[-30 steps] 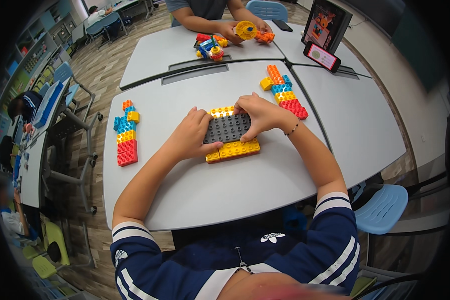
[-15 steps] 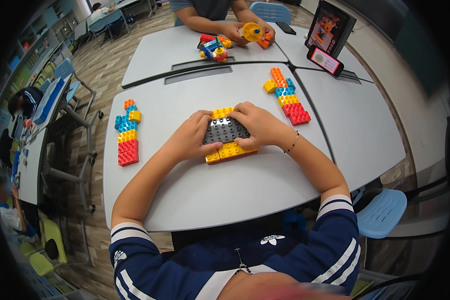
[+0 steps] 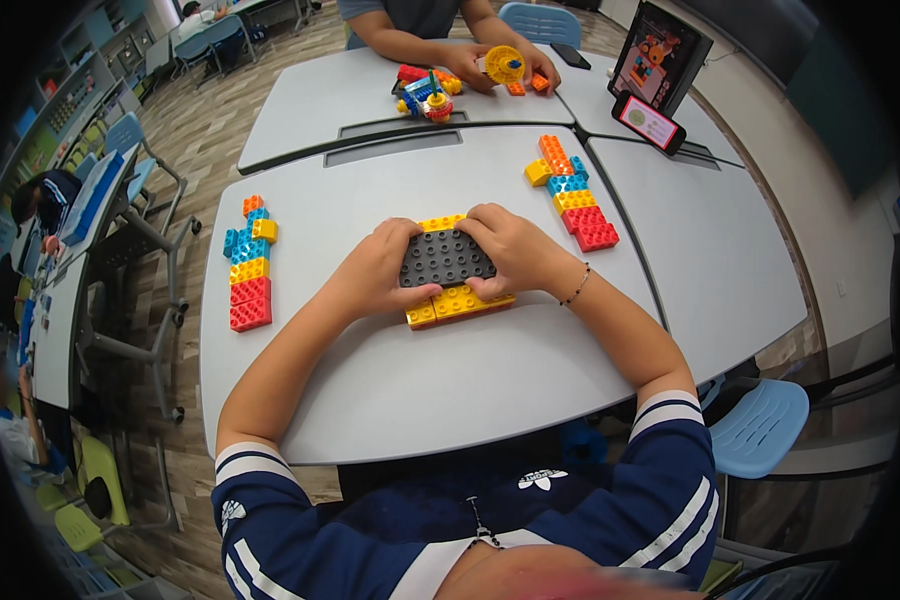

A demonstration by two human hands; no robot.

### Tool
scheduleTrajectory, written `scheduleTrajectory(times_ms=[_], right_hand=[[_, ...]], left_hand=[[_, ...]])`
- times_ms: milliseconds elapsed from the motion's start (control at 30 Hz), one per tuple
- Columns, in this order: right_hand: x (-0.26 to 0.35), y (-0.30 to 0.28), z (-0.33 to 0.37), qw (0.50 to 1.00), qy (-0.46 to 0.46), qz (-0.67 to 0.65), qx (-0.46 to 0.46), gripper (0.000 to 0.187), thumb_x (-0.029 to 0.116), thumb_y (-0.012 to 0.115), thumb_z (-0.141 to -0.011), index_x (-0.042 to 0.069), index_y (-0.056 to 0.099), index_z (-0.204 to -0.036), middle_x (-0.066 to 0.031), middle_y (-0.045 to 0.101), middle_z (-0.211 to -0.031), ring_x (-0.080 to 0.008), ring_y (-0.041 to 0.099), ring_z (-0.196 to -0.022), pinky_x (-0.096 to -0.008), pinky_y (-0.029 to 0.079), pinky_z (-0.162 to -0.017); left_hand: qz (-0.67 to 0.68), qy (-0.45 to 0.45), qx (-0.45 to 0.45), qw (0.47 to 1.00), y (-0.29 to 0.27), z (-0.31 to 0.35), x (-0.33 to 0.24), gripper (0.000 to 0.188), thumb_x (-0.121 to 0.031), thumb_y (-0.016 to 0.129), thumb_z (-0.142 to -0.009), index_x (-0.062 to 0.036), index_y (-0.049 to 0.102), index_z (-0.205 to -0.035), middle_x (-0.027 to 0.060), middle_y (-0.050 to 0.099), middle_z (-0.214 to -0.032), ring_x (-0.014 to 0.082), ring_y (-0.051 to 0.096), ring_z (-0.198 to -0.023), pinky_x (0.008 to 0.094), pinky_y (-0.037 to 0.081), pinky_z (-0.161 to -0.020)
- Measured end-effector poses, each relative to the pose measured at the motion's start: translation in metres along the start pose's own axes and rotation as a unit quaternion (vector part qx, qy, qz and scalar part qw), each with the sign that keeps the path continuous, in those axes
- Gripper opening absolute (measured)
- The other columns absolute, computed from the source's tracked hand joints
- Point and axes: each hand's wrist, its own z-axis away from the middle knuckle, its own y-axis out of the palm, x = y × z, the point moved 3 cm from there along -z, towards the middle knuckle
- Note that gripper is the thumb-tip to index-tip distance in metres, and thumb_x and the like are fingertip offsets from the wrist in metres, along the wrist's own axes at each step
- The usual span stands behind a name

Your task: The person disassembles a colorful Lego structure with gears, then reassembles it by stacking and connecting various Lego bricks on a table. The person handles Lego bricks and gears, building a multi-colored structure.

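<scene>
A dark grey studded building plate [image 3: 447, 259] lies over a block of yellow building bricks [image 3: 462, 302] at the middle of the table. My left hand [image 3: 383, 268] grips the plate's left end, thumb along the near edge and fingers over the far side. At the right end my right hand [image 3: 511, 252] holds it the same way. Yellow studs show beyond the far and near edges of the plate. Whether the plate is pressed fully onto the bricks, I cannot tell.
A brick figure [image 3: 251, 265] lies at the left, and a similar one [image 3: 574, 193] at the right. Across the table a person's hands [image 3: 470, 68] hold a yellow wheel-like piece [image 3: 504, 65] near a colourful brick model [image 3: 430, 97]. A phone [image 3: 649, 122] leans on a dark box [image 3: 658, 60].
The view has shifted slightly. My hands keep their grip on the grey plate. Across the table, orange bricks that were by the other person's hand now lie on the tabletop.
</scene>
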Motion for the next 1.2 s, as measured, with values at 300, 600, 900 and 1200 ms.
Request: scheduleTrajectory(times_ms=[300, 600, 900, 1200], right_hand=[[0.001, -0.018, -0.005, 0.944, 0.098, -0.308, -0.07, 0.053, 0.034, 0.067, -0.075, -0.003, 0.06, -0.111, -0.0144, 0.059, -0.101, -0.0256, 0.061, -0.092, -0.0335, 0.052, -0.082], [-0.009, 0.01, 0.002, 0.683, 0.247, -0.686, -0.044, 0.057, 0.043, 0.042, -0.09, -0.005, 0.057, -0.117, -0.0163, 0.068, -0.1, -0.0235, 0.068, -0.09, -0.0374, 0.053, -0.087], [-0.087, 0.004, 0.013, 0.839, 0.362, -0.373, -0.163, 0.041, 0.03, 0.059, -0.091, -0.005, 0.063, -0.112, -0.0089, 0.066, -0.091, -0.0146, 0.065, -0.081, -0.0265, 0.052, -0.076], [-0.094, 0.033, -0.047, 0.983, 0.17, -0.01, -0.07, 0.056, 0.038, 0.075, -0.072, -0.003, 0.067, -0.109, -0.02, 0.064, -0.102, -0.032, 0.063, -0.093, -0.0372, 0.05, -0.087]], left_hand=[[0.184, 0.052, -0.221, 0.956, -0.023, 0.001, -0.022, 0.087, -0.023, 0.084, -0.07, -0.001, 0.037, -0.138, 0.012, 0.054, -0.122, 0.0229, 0.054, -0.113, 0.037, 0.041, -0.099], [0.274, -0.001, -0.252, 0.928, -0.017, 0.006, -0.02, 0.075, -0.022, 0.073, -0.083, -0.003, 0.031, -0.142, 0.0149, 0.052, -0.117, 0.0219, 0.054, -0.107, 0.037, 0.042, -0.097], [0.014, -0.019, -0.032, 0.999, 0.015, 0.013, -0.003, 0.057, -0.033, 0.068, -0.083, -0.0001, 0.053, -0.127, 0.0203, 0.048, -0.132, 0.0342, 0.047, -0.125, 0.0416, 0.038, -0.106], [0.063, 0.039, -0.062, 0.995, 0.023, 0.046, -0.015, 0.058, -0.034, 0.068, -0.082, 0.0005, 0.053, -0.125, 0.0229, 0.047, -0.132, 0.0374, 0.043, -0.127, 0.0424, 0.036, -0.107]])
